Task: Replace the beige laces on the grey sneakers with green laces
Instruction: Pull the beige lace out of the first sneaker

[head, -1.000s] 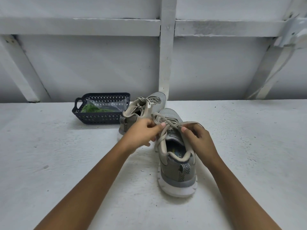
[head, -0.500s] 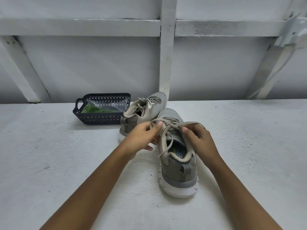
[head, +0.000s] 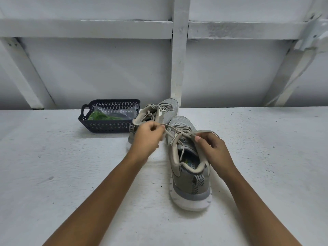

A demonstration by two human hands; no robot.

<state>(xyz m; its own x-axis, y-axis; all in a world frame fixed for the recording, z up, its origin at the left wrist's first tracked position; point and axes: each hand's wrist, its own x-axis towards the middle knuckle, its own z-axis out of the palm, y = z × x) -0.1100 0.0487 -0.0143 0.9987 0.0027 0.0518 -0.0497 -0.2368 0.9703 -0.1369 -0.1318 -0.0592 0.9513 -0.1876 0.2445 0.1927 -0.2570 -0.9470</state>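
Left hand pinching one strand of the beige lace, right hand pinching the other, both strands stretching over the near sneaker, which is standing on the white table. Second sneaker sitting just behind. Green laces lying bagged in the dark basket.

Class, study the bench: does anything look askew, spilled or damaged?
Nothing spilled. The near sneaker has a loose lace, but the left hand and right hand pinch it, which suits the task. The far sneaker sits skewed beside it. Paint flakes on the brace at right.

left hand has pulled the beige lace out leftward, away from right hand
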